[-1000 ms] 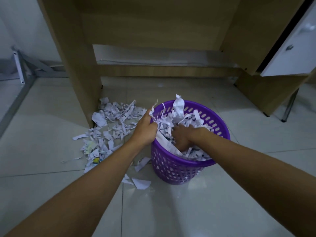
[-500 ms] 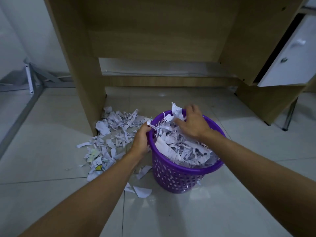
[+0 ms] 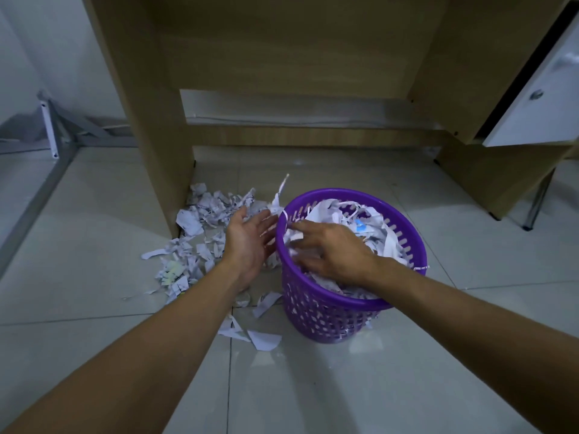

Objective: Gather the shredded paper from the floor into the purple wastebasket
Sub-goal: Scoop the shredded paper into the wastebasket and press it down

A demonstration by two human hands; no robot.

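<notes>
Roughly half done, by my estimate. Purple wastebasket (image 3: 329, 311) stands upright on the tiled floor (image 3: 94, 261), heaped nearly to the rim with shredded paper (image 3: 372, 227). A loose pile of shreds (image 3: 203, 220) lies on the floor to the basket's left, against the foot of the wooden bench leg (image 3: 150, 120); a few larger scraps (image 3: 263, 339) sit at the basket's near-left base. One strip hangs over the right rim. All of that is left to collect.

Left hand (image 3: 247, 242): fingers spread and mostly straight, palm turned inward toward the basket, positioned just beside the left rim and above the floor pile. Holds nothing that I can see; a strip of paper stands up beyond the fingertips, and whether it touches them is hard to tell from this angle.

Right hand (image 3: 332, 255): palm down over the basket's mouth, fingers extended leftward across the paper inside, apparently resting on or pressing it. Not pinching anything visible.

Both forearms reach forward from the bottom of the view.
</notes>
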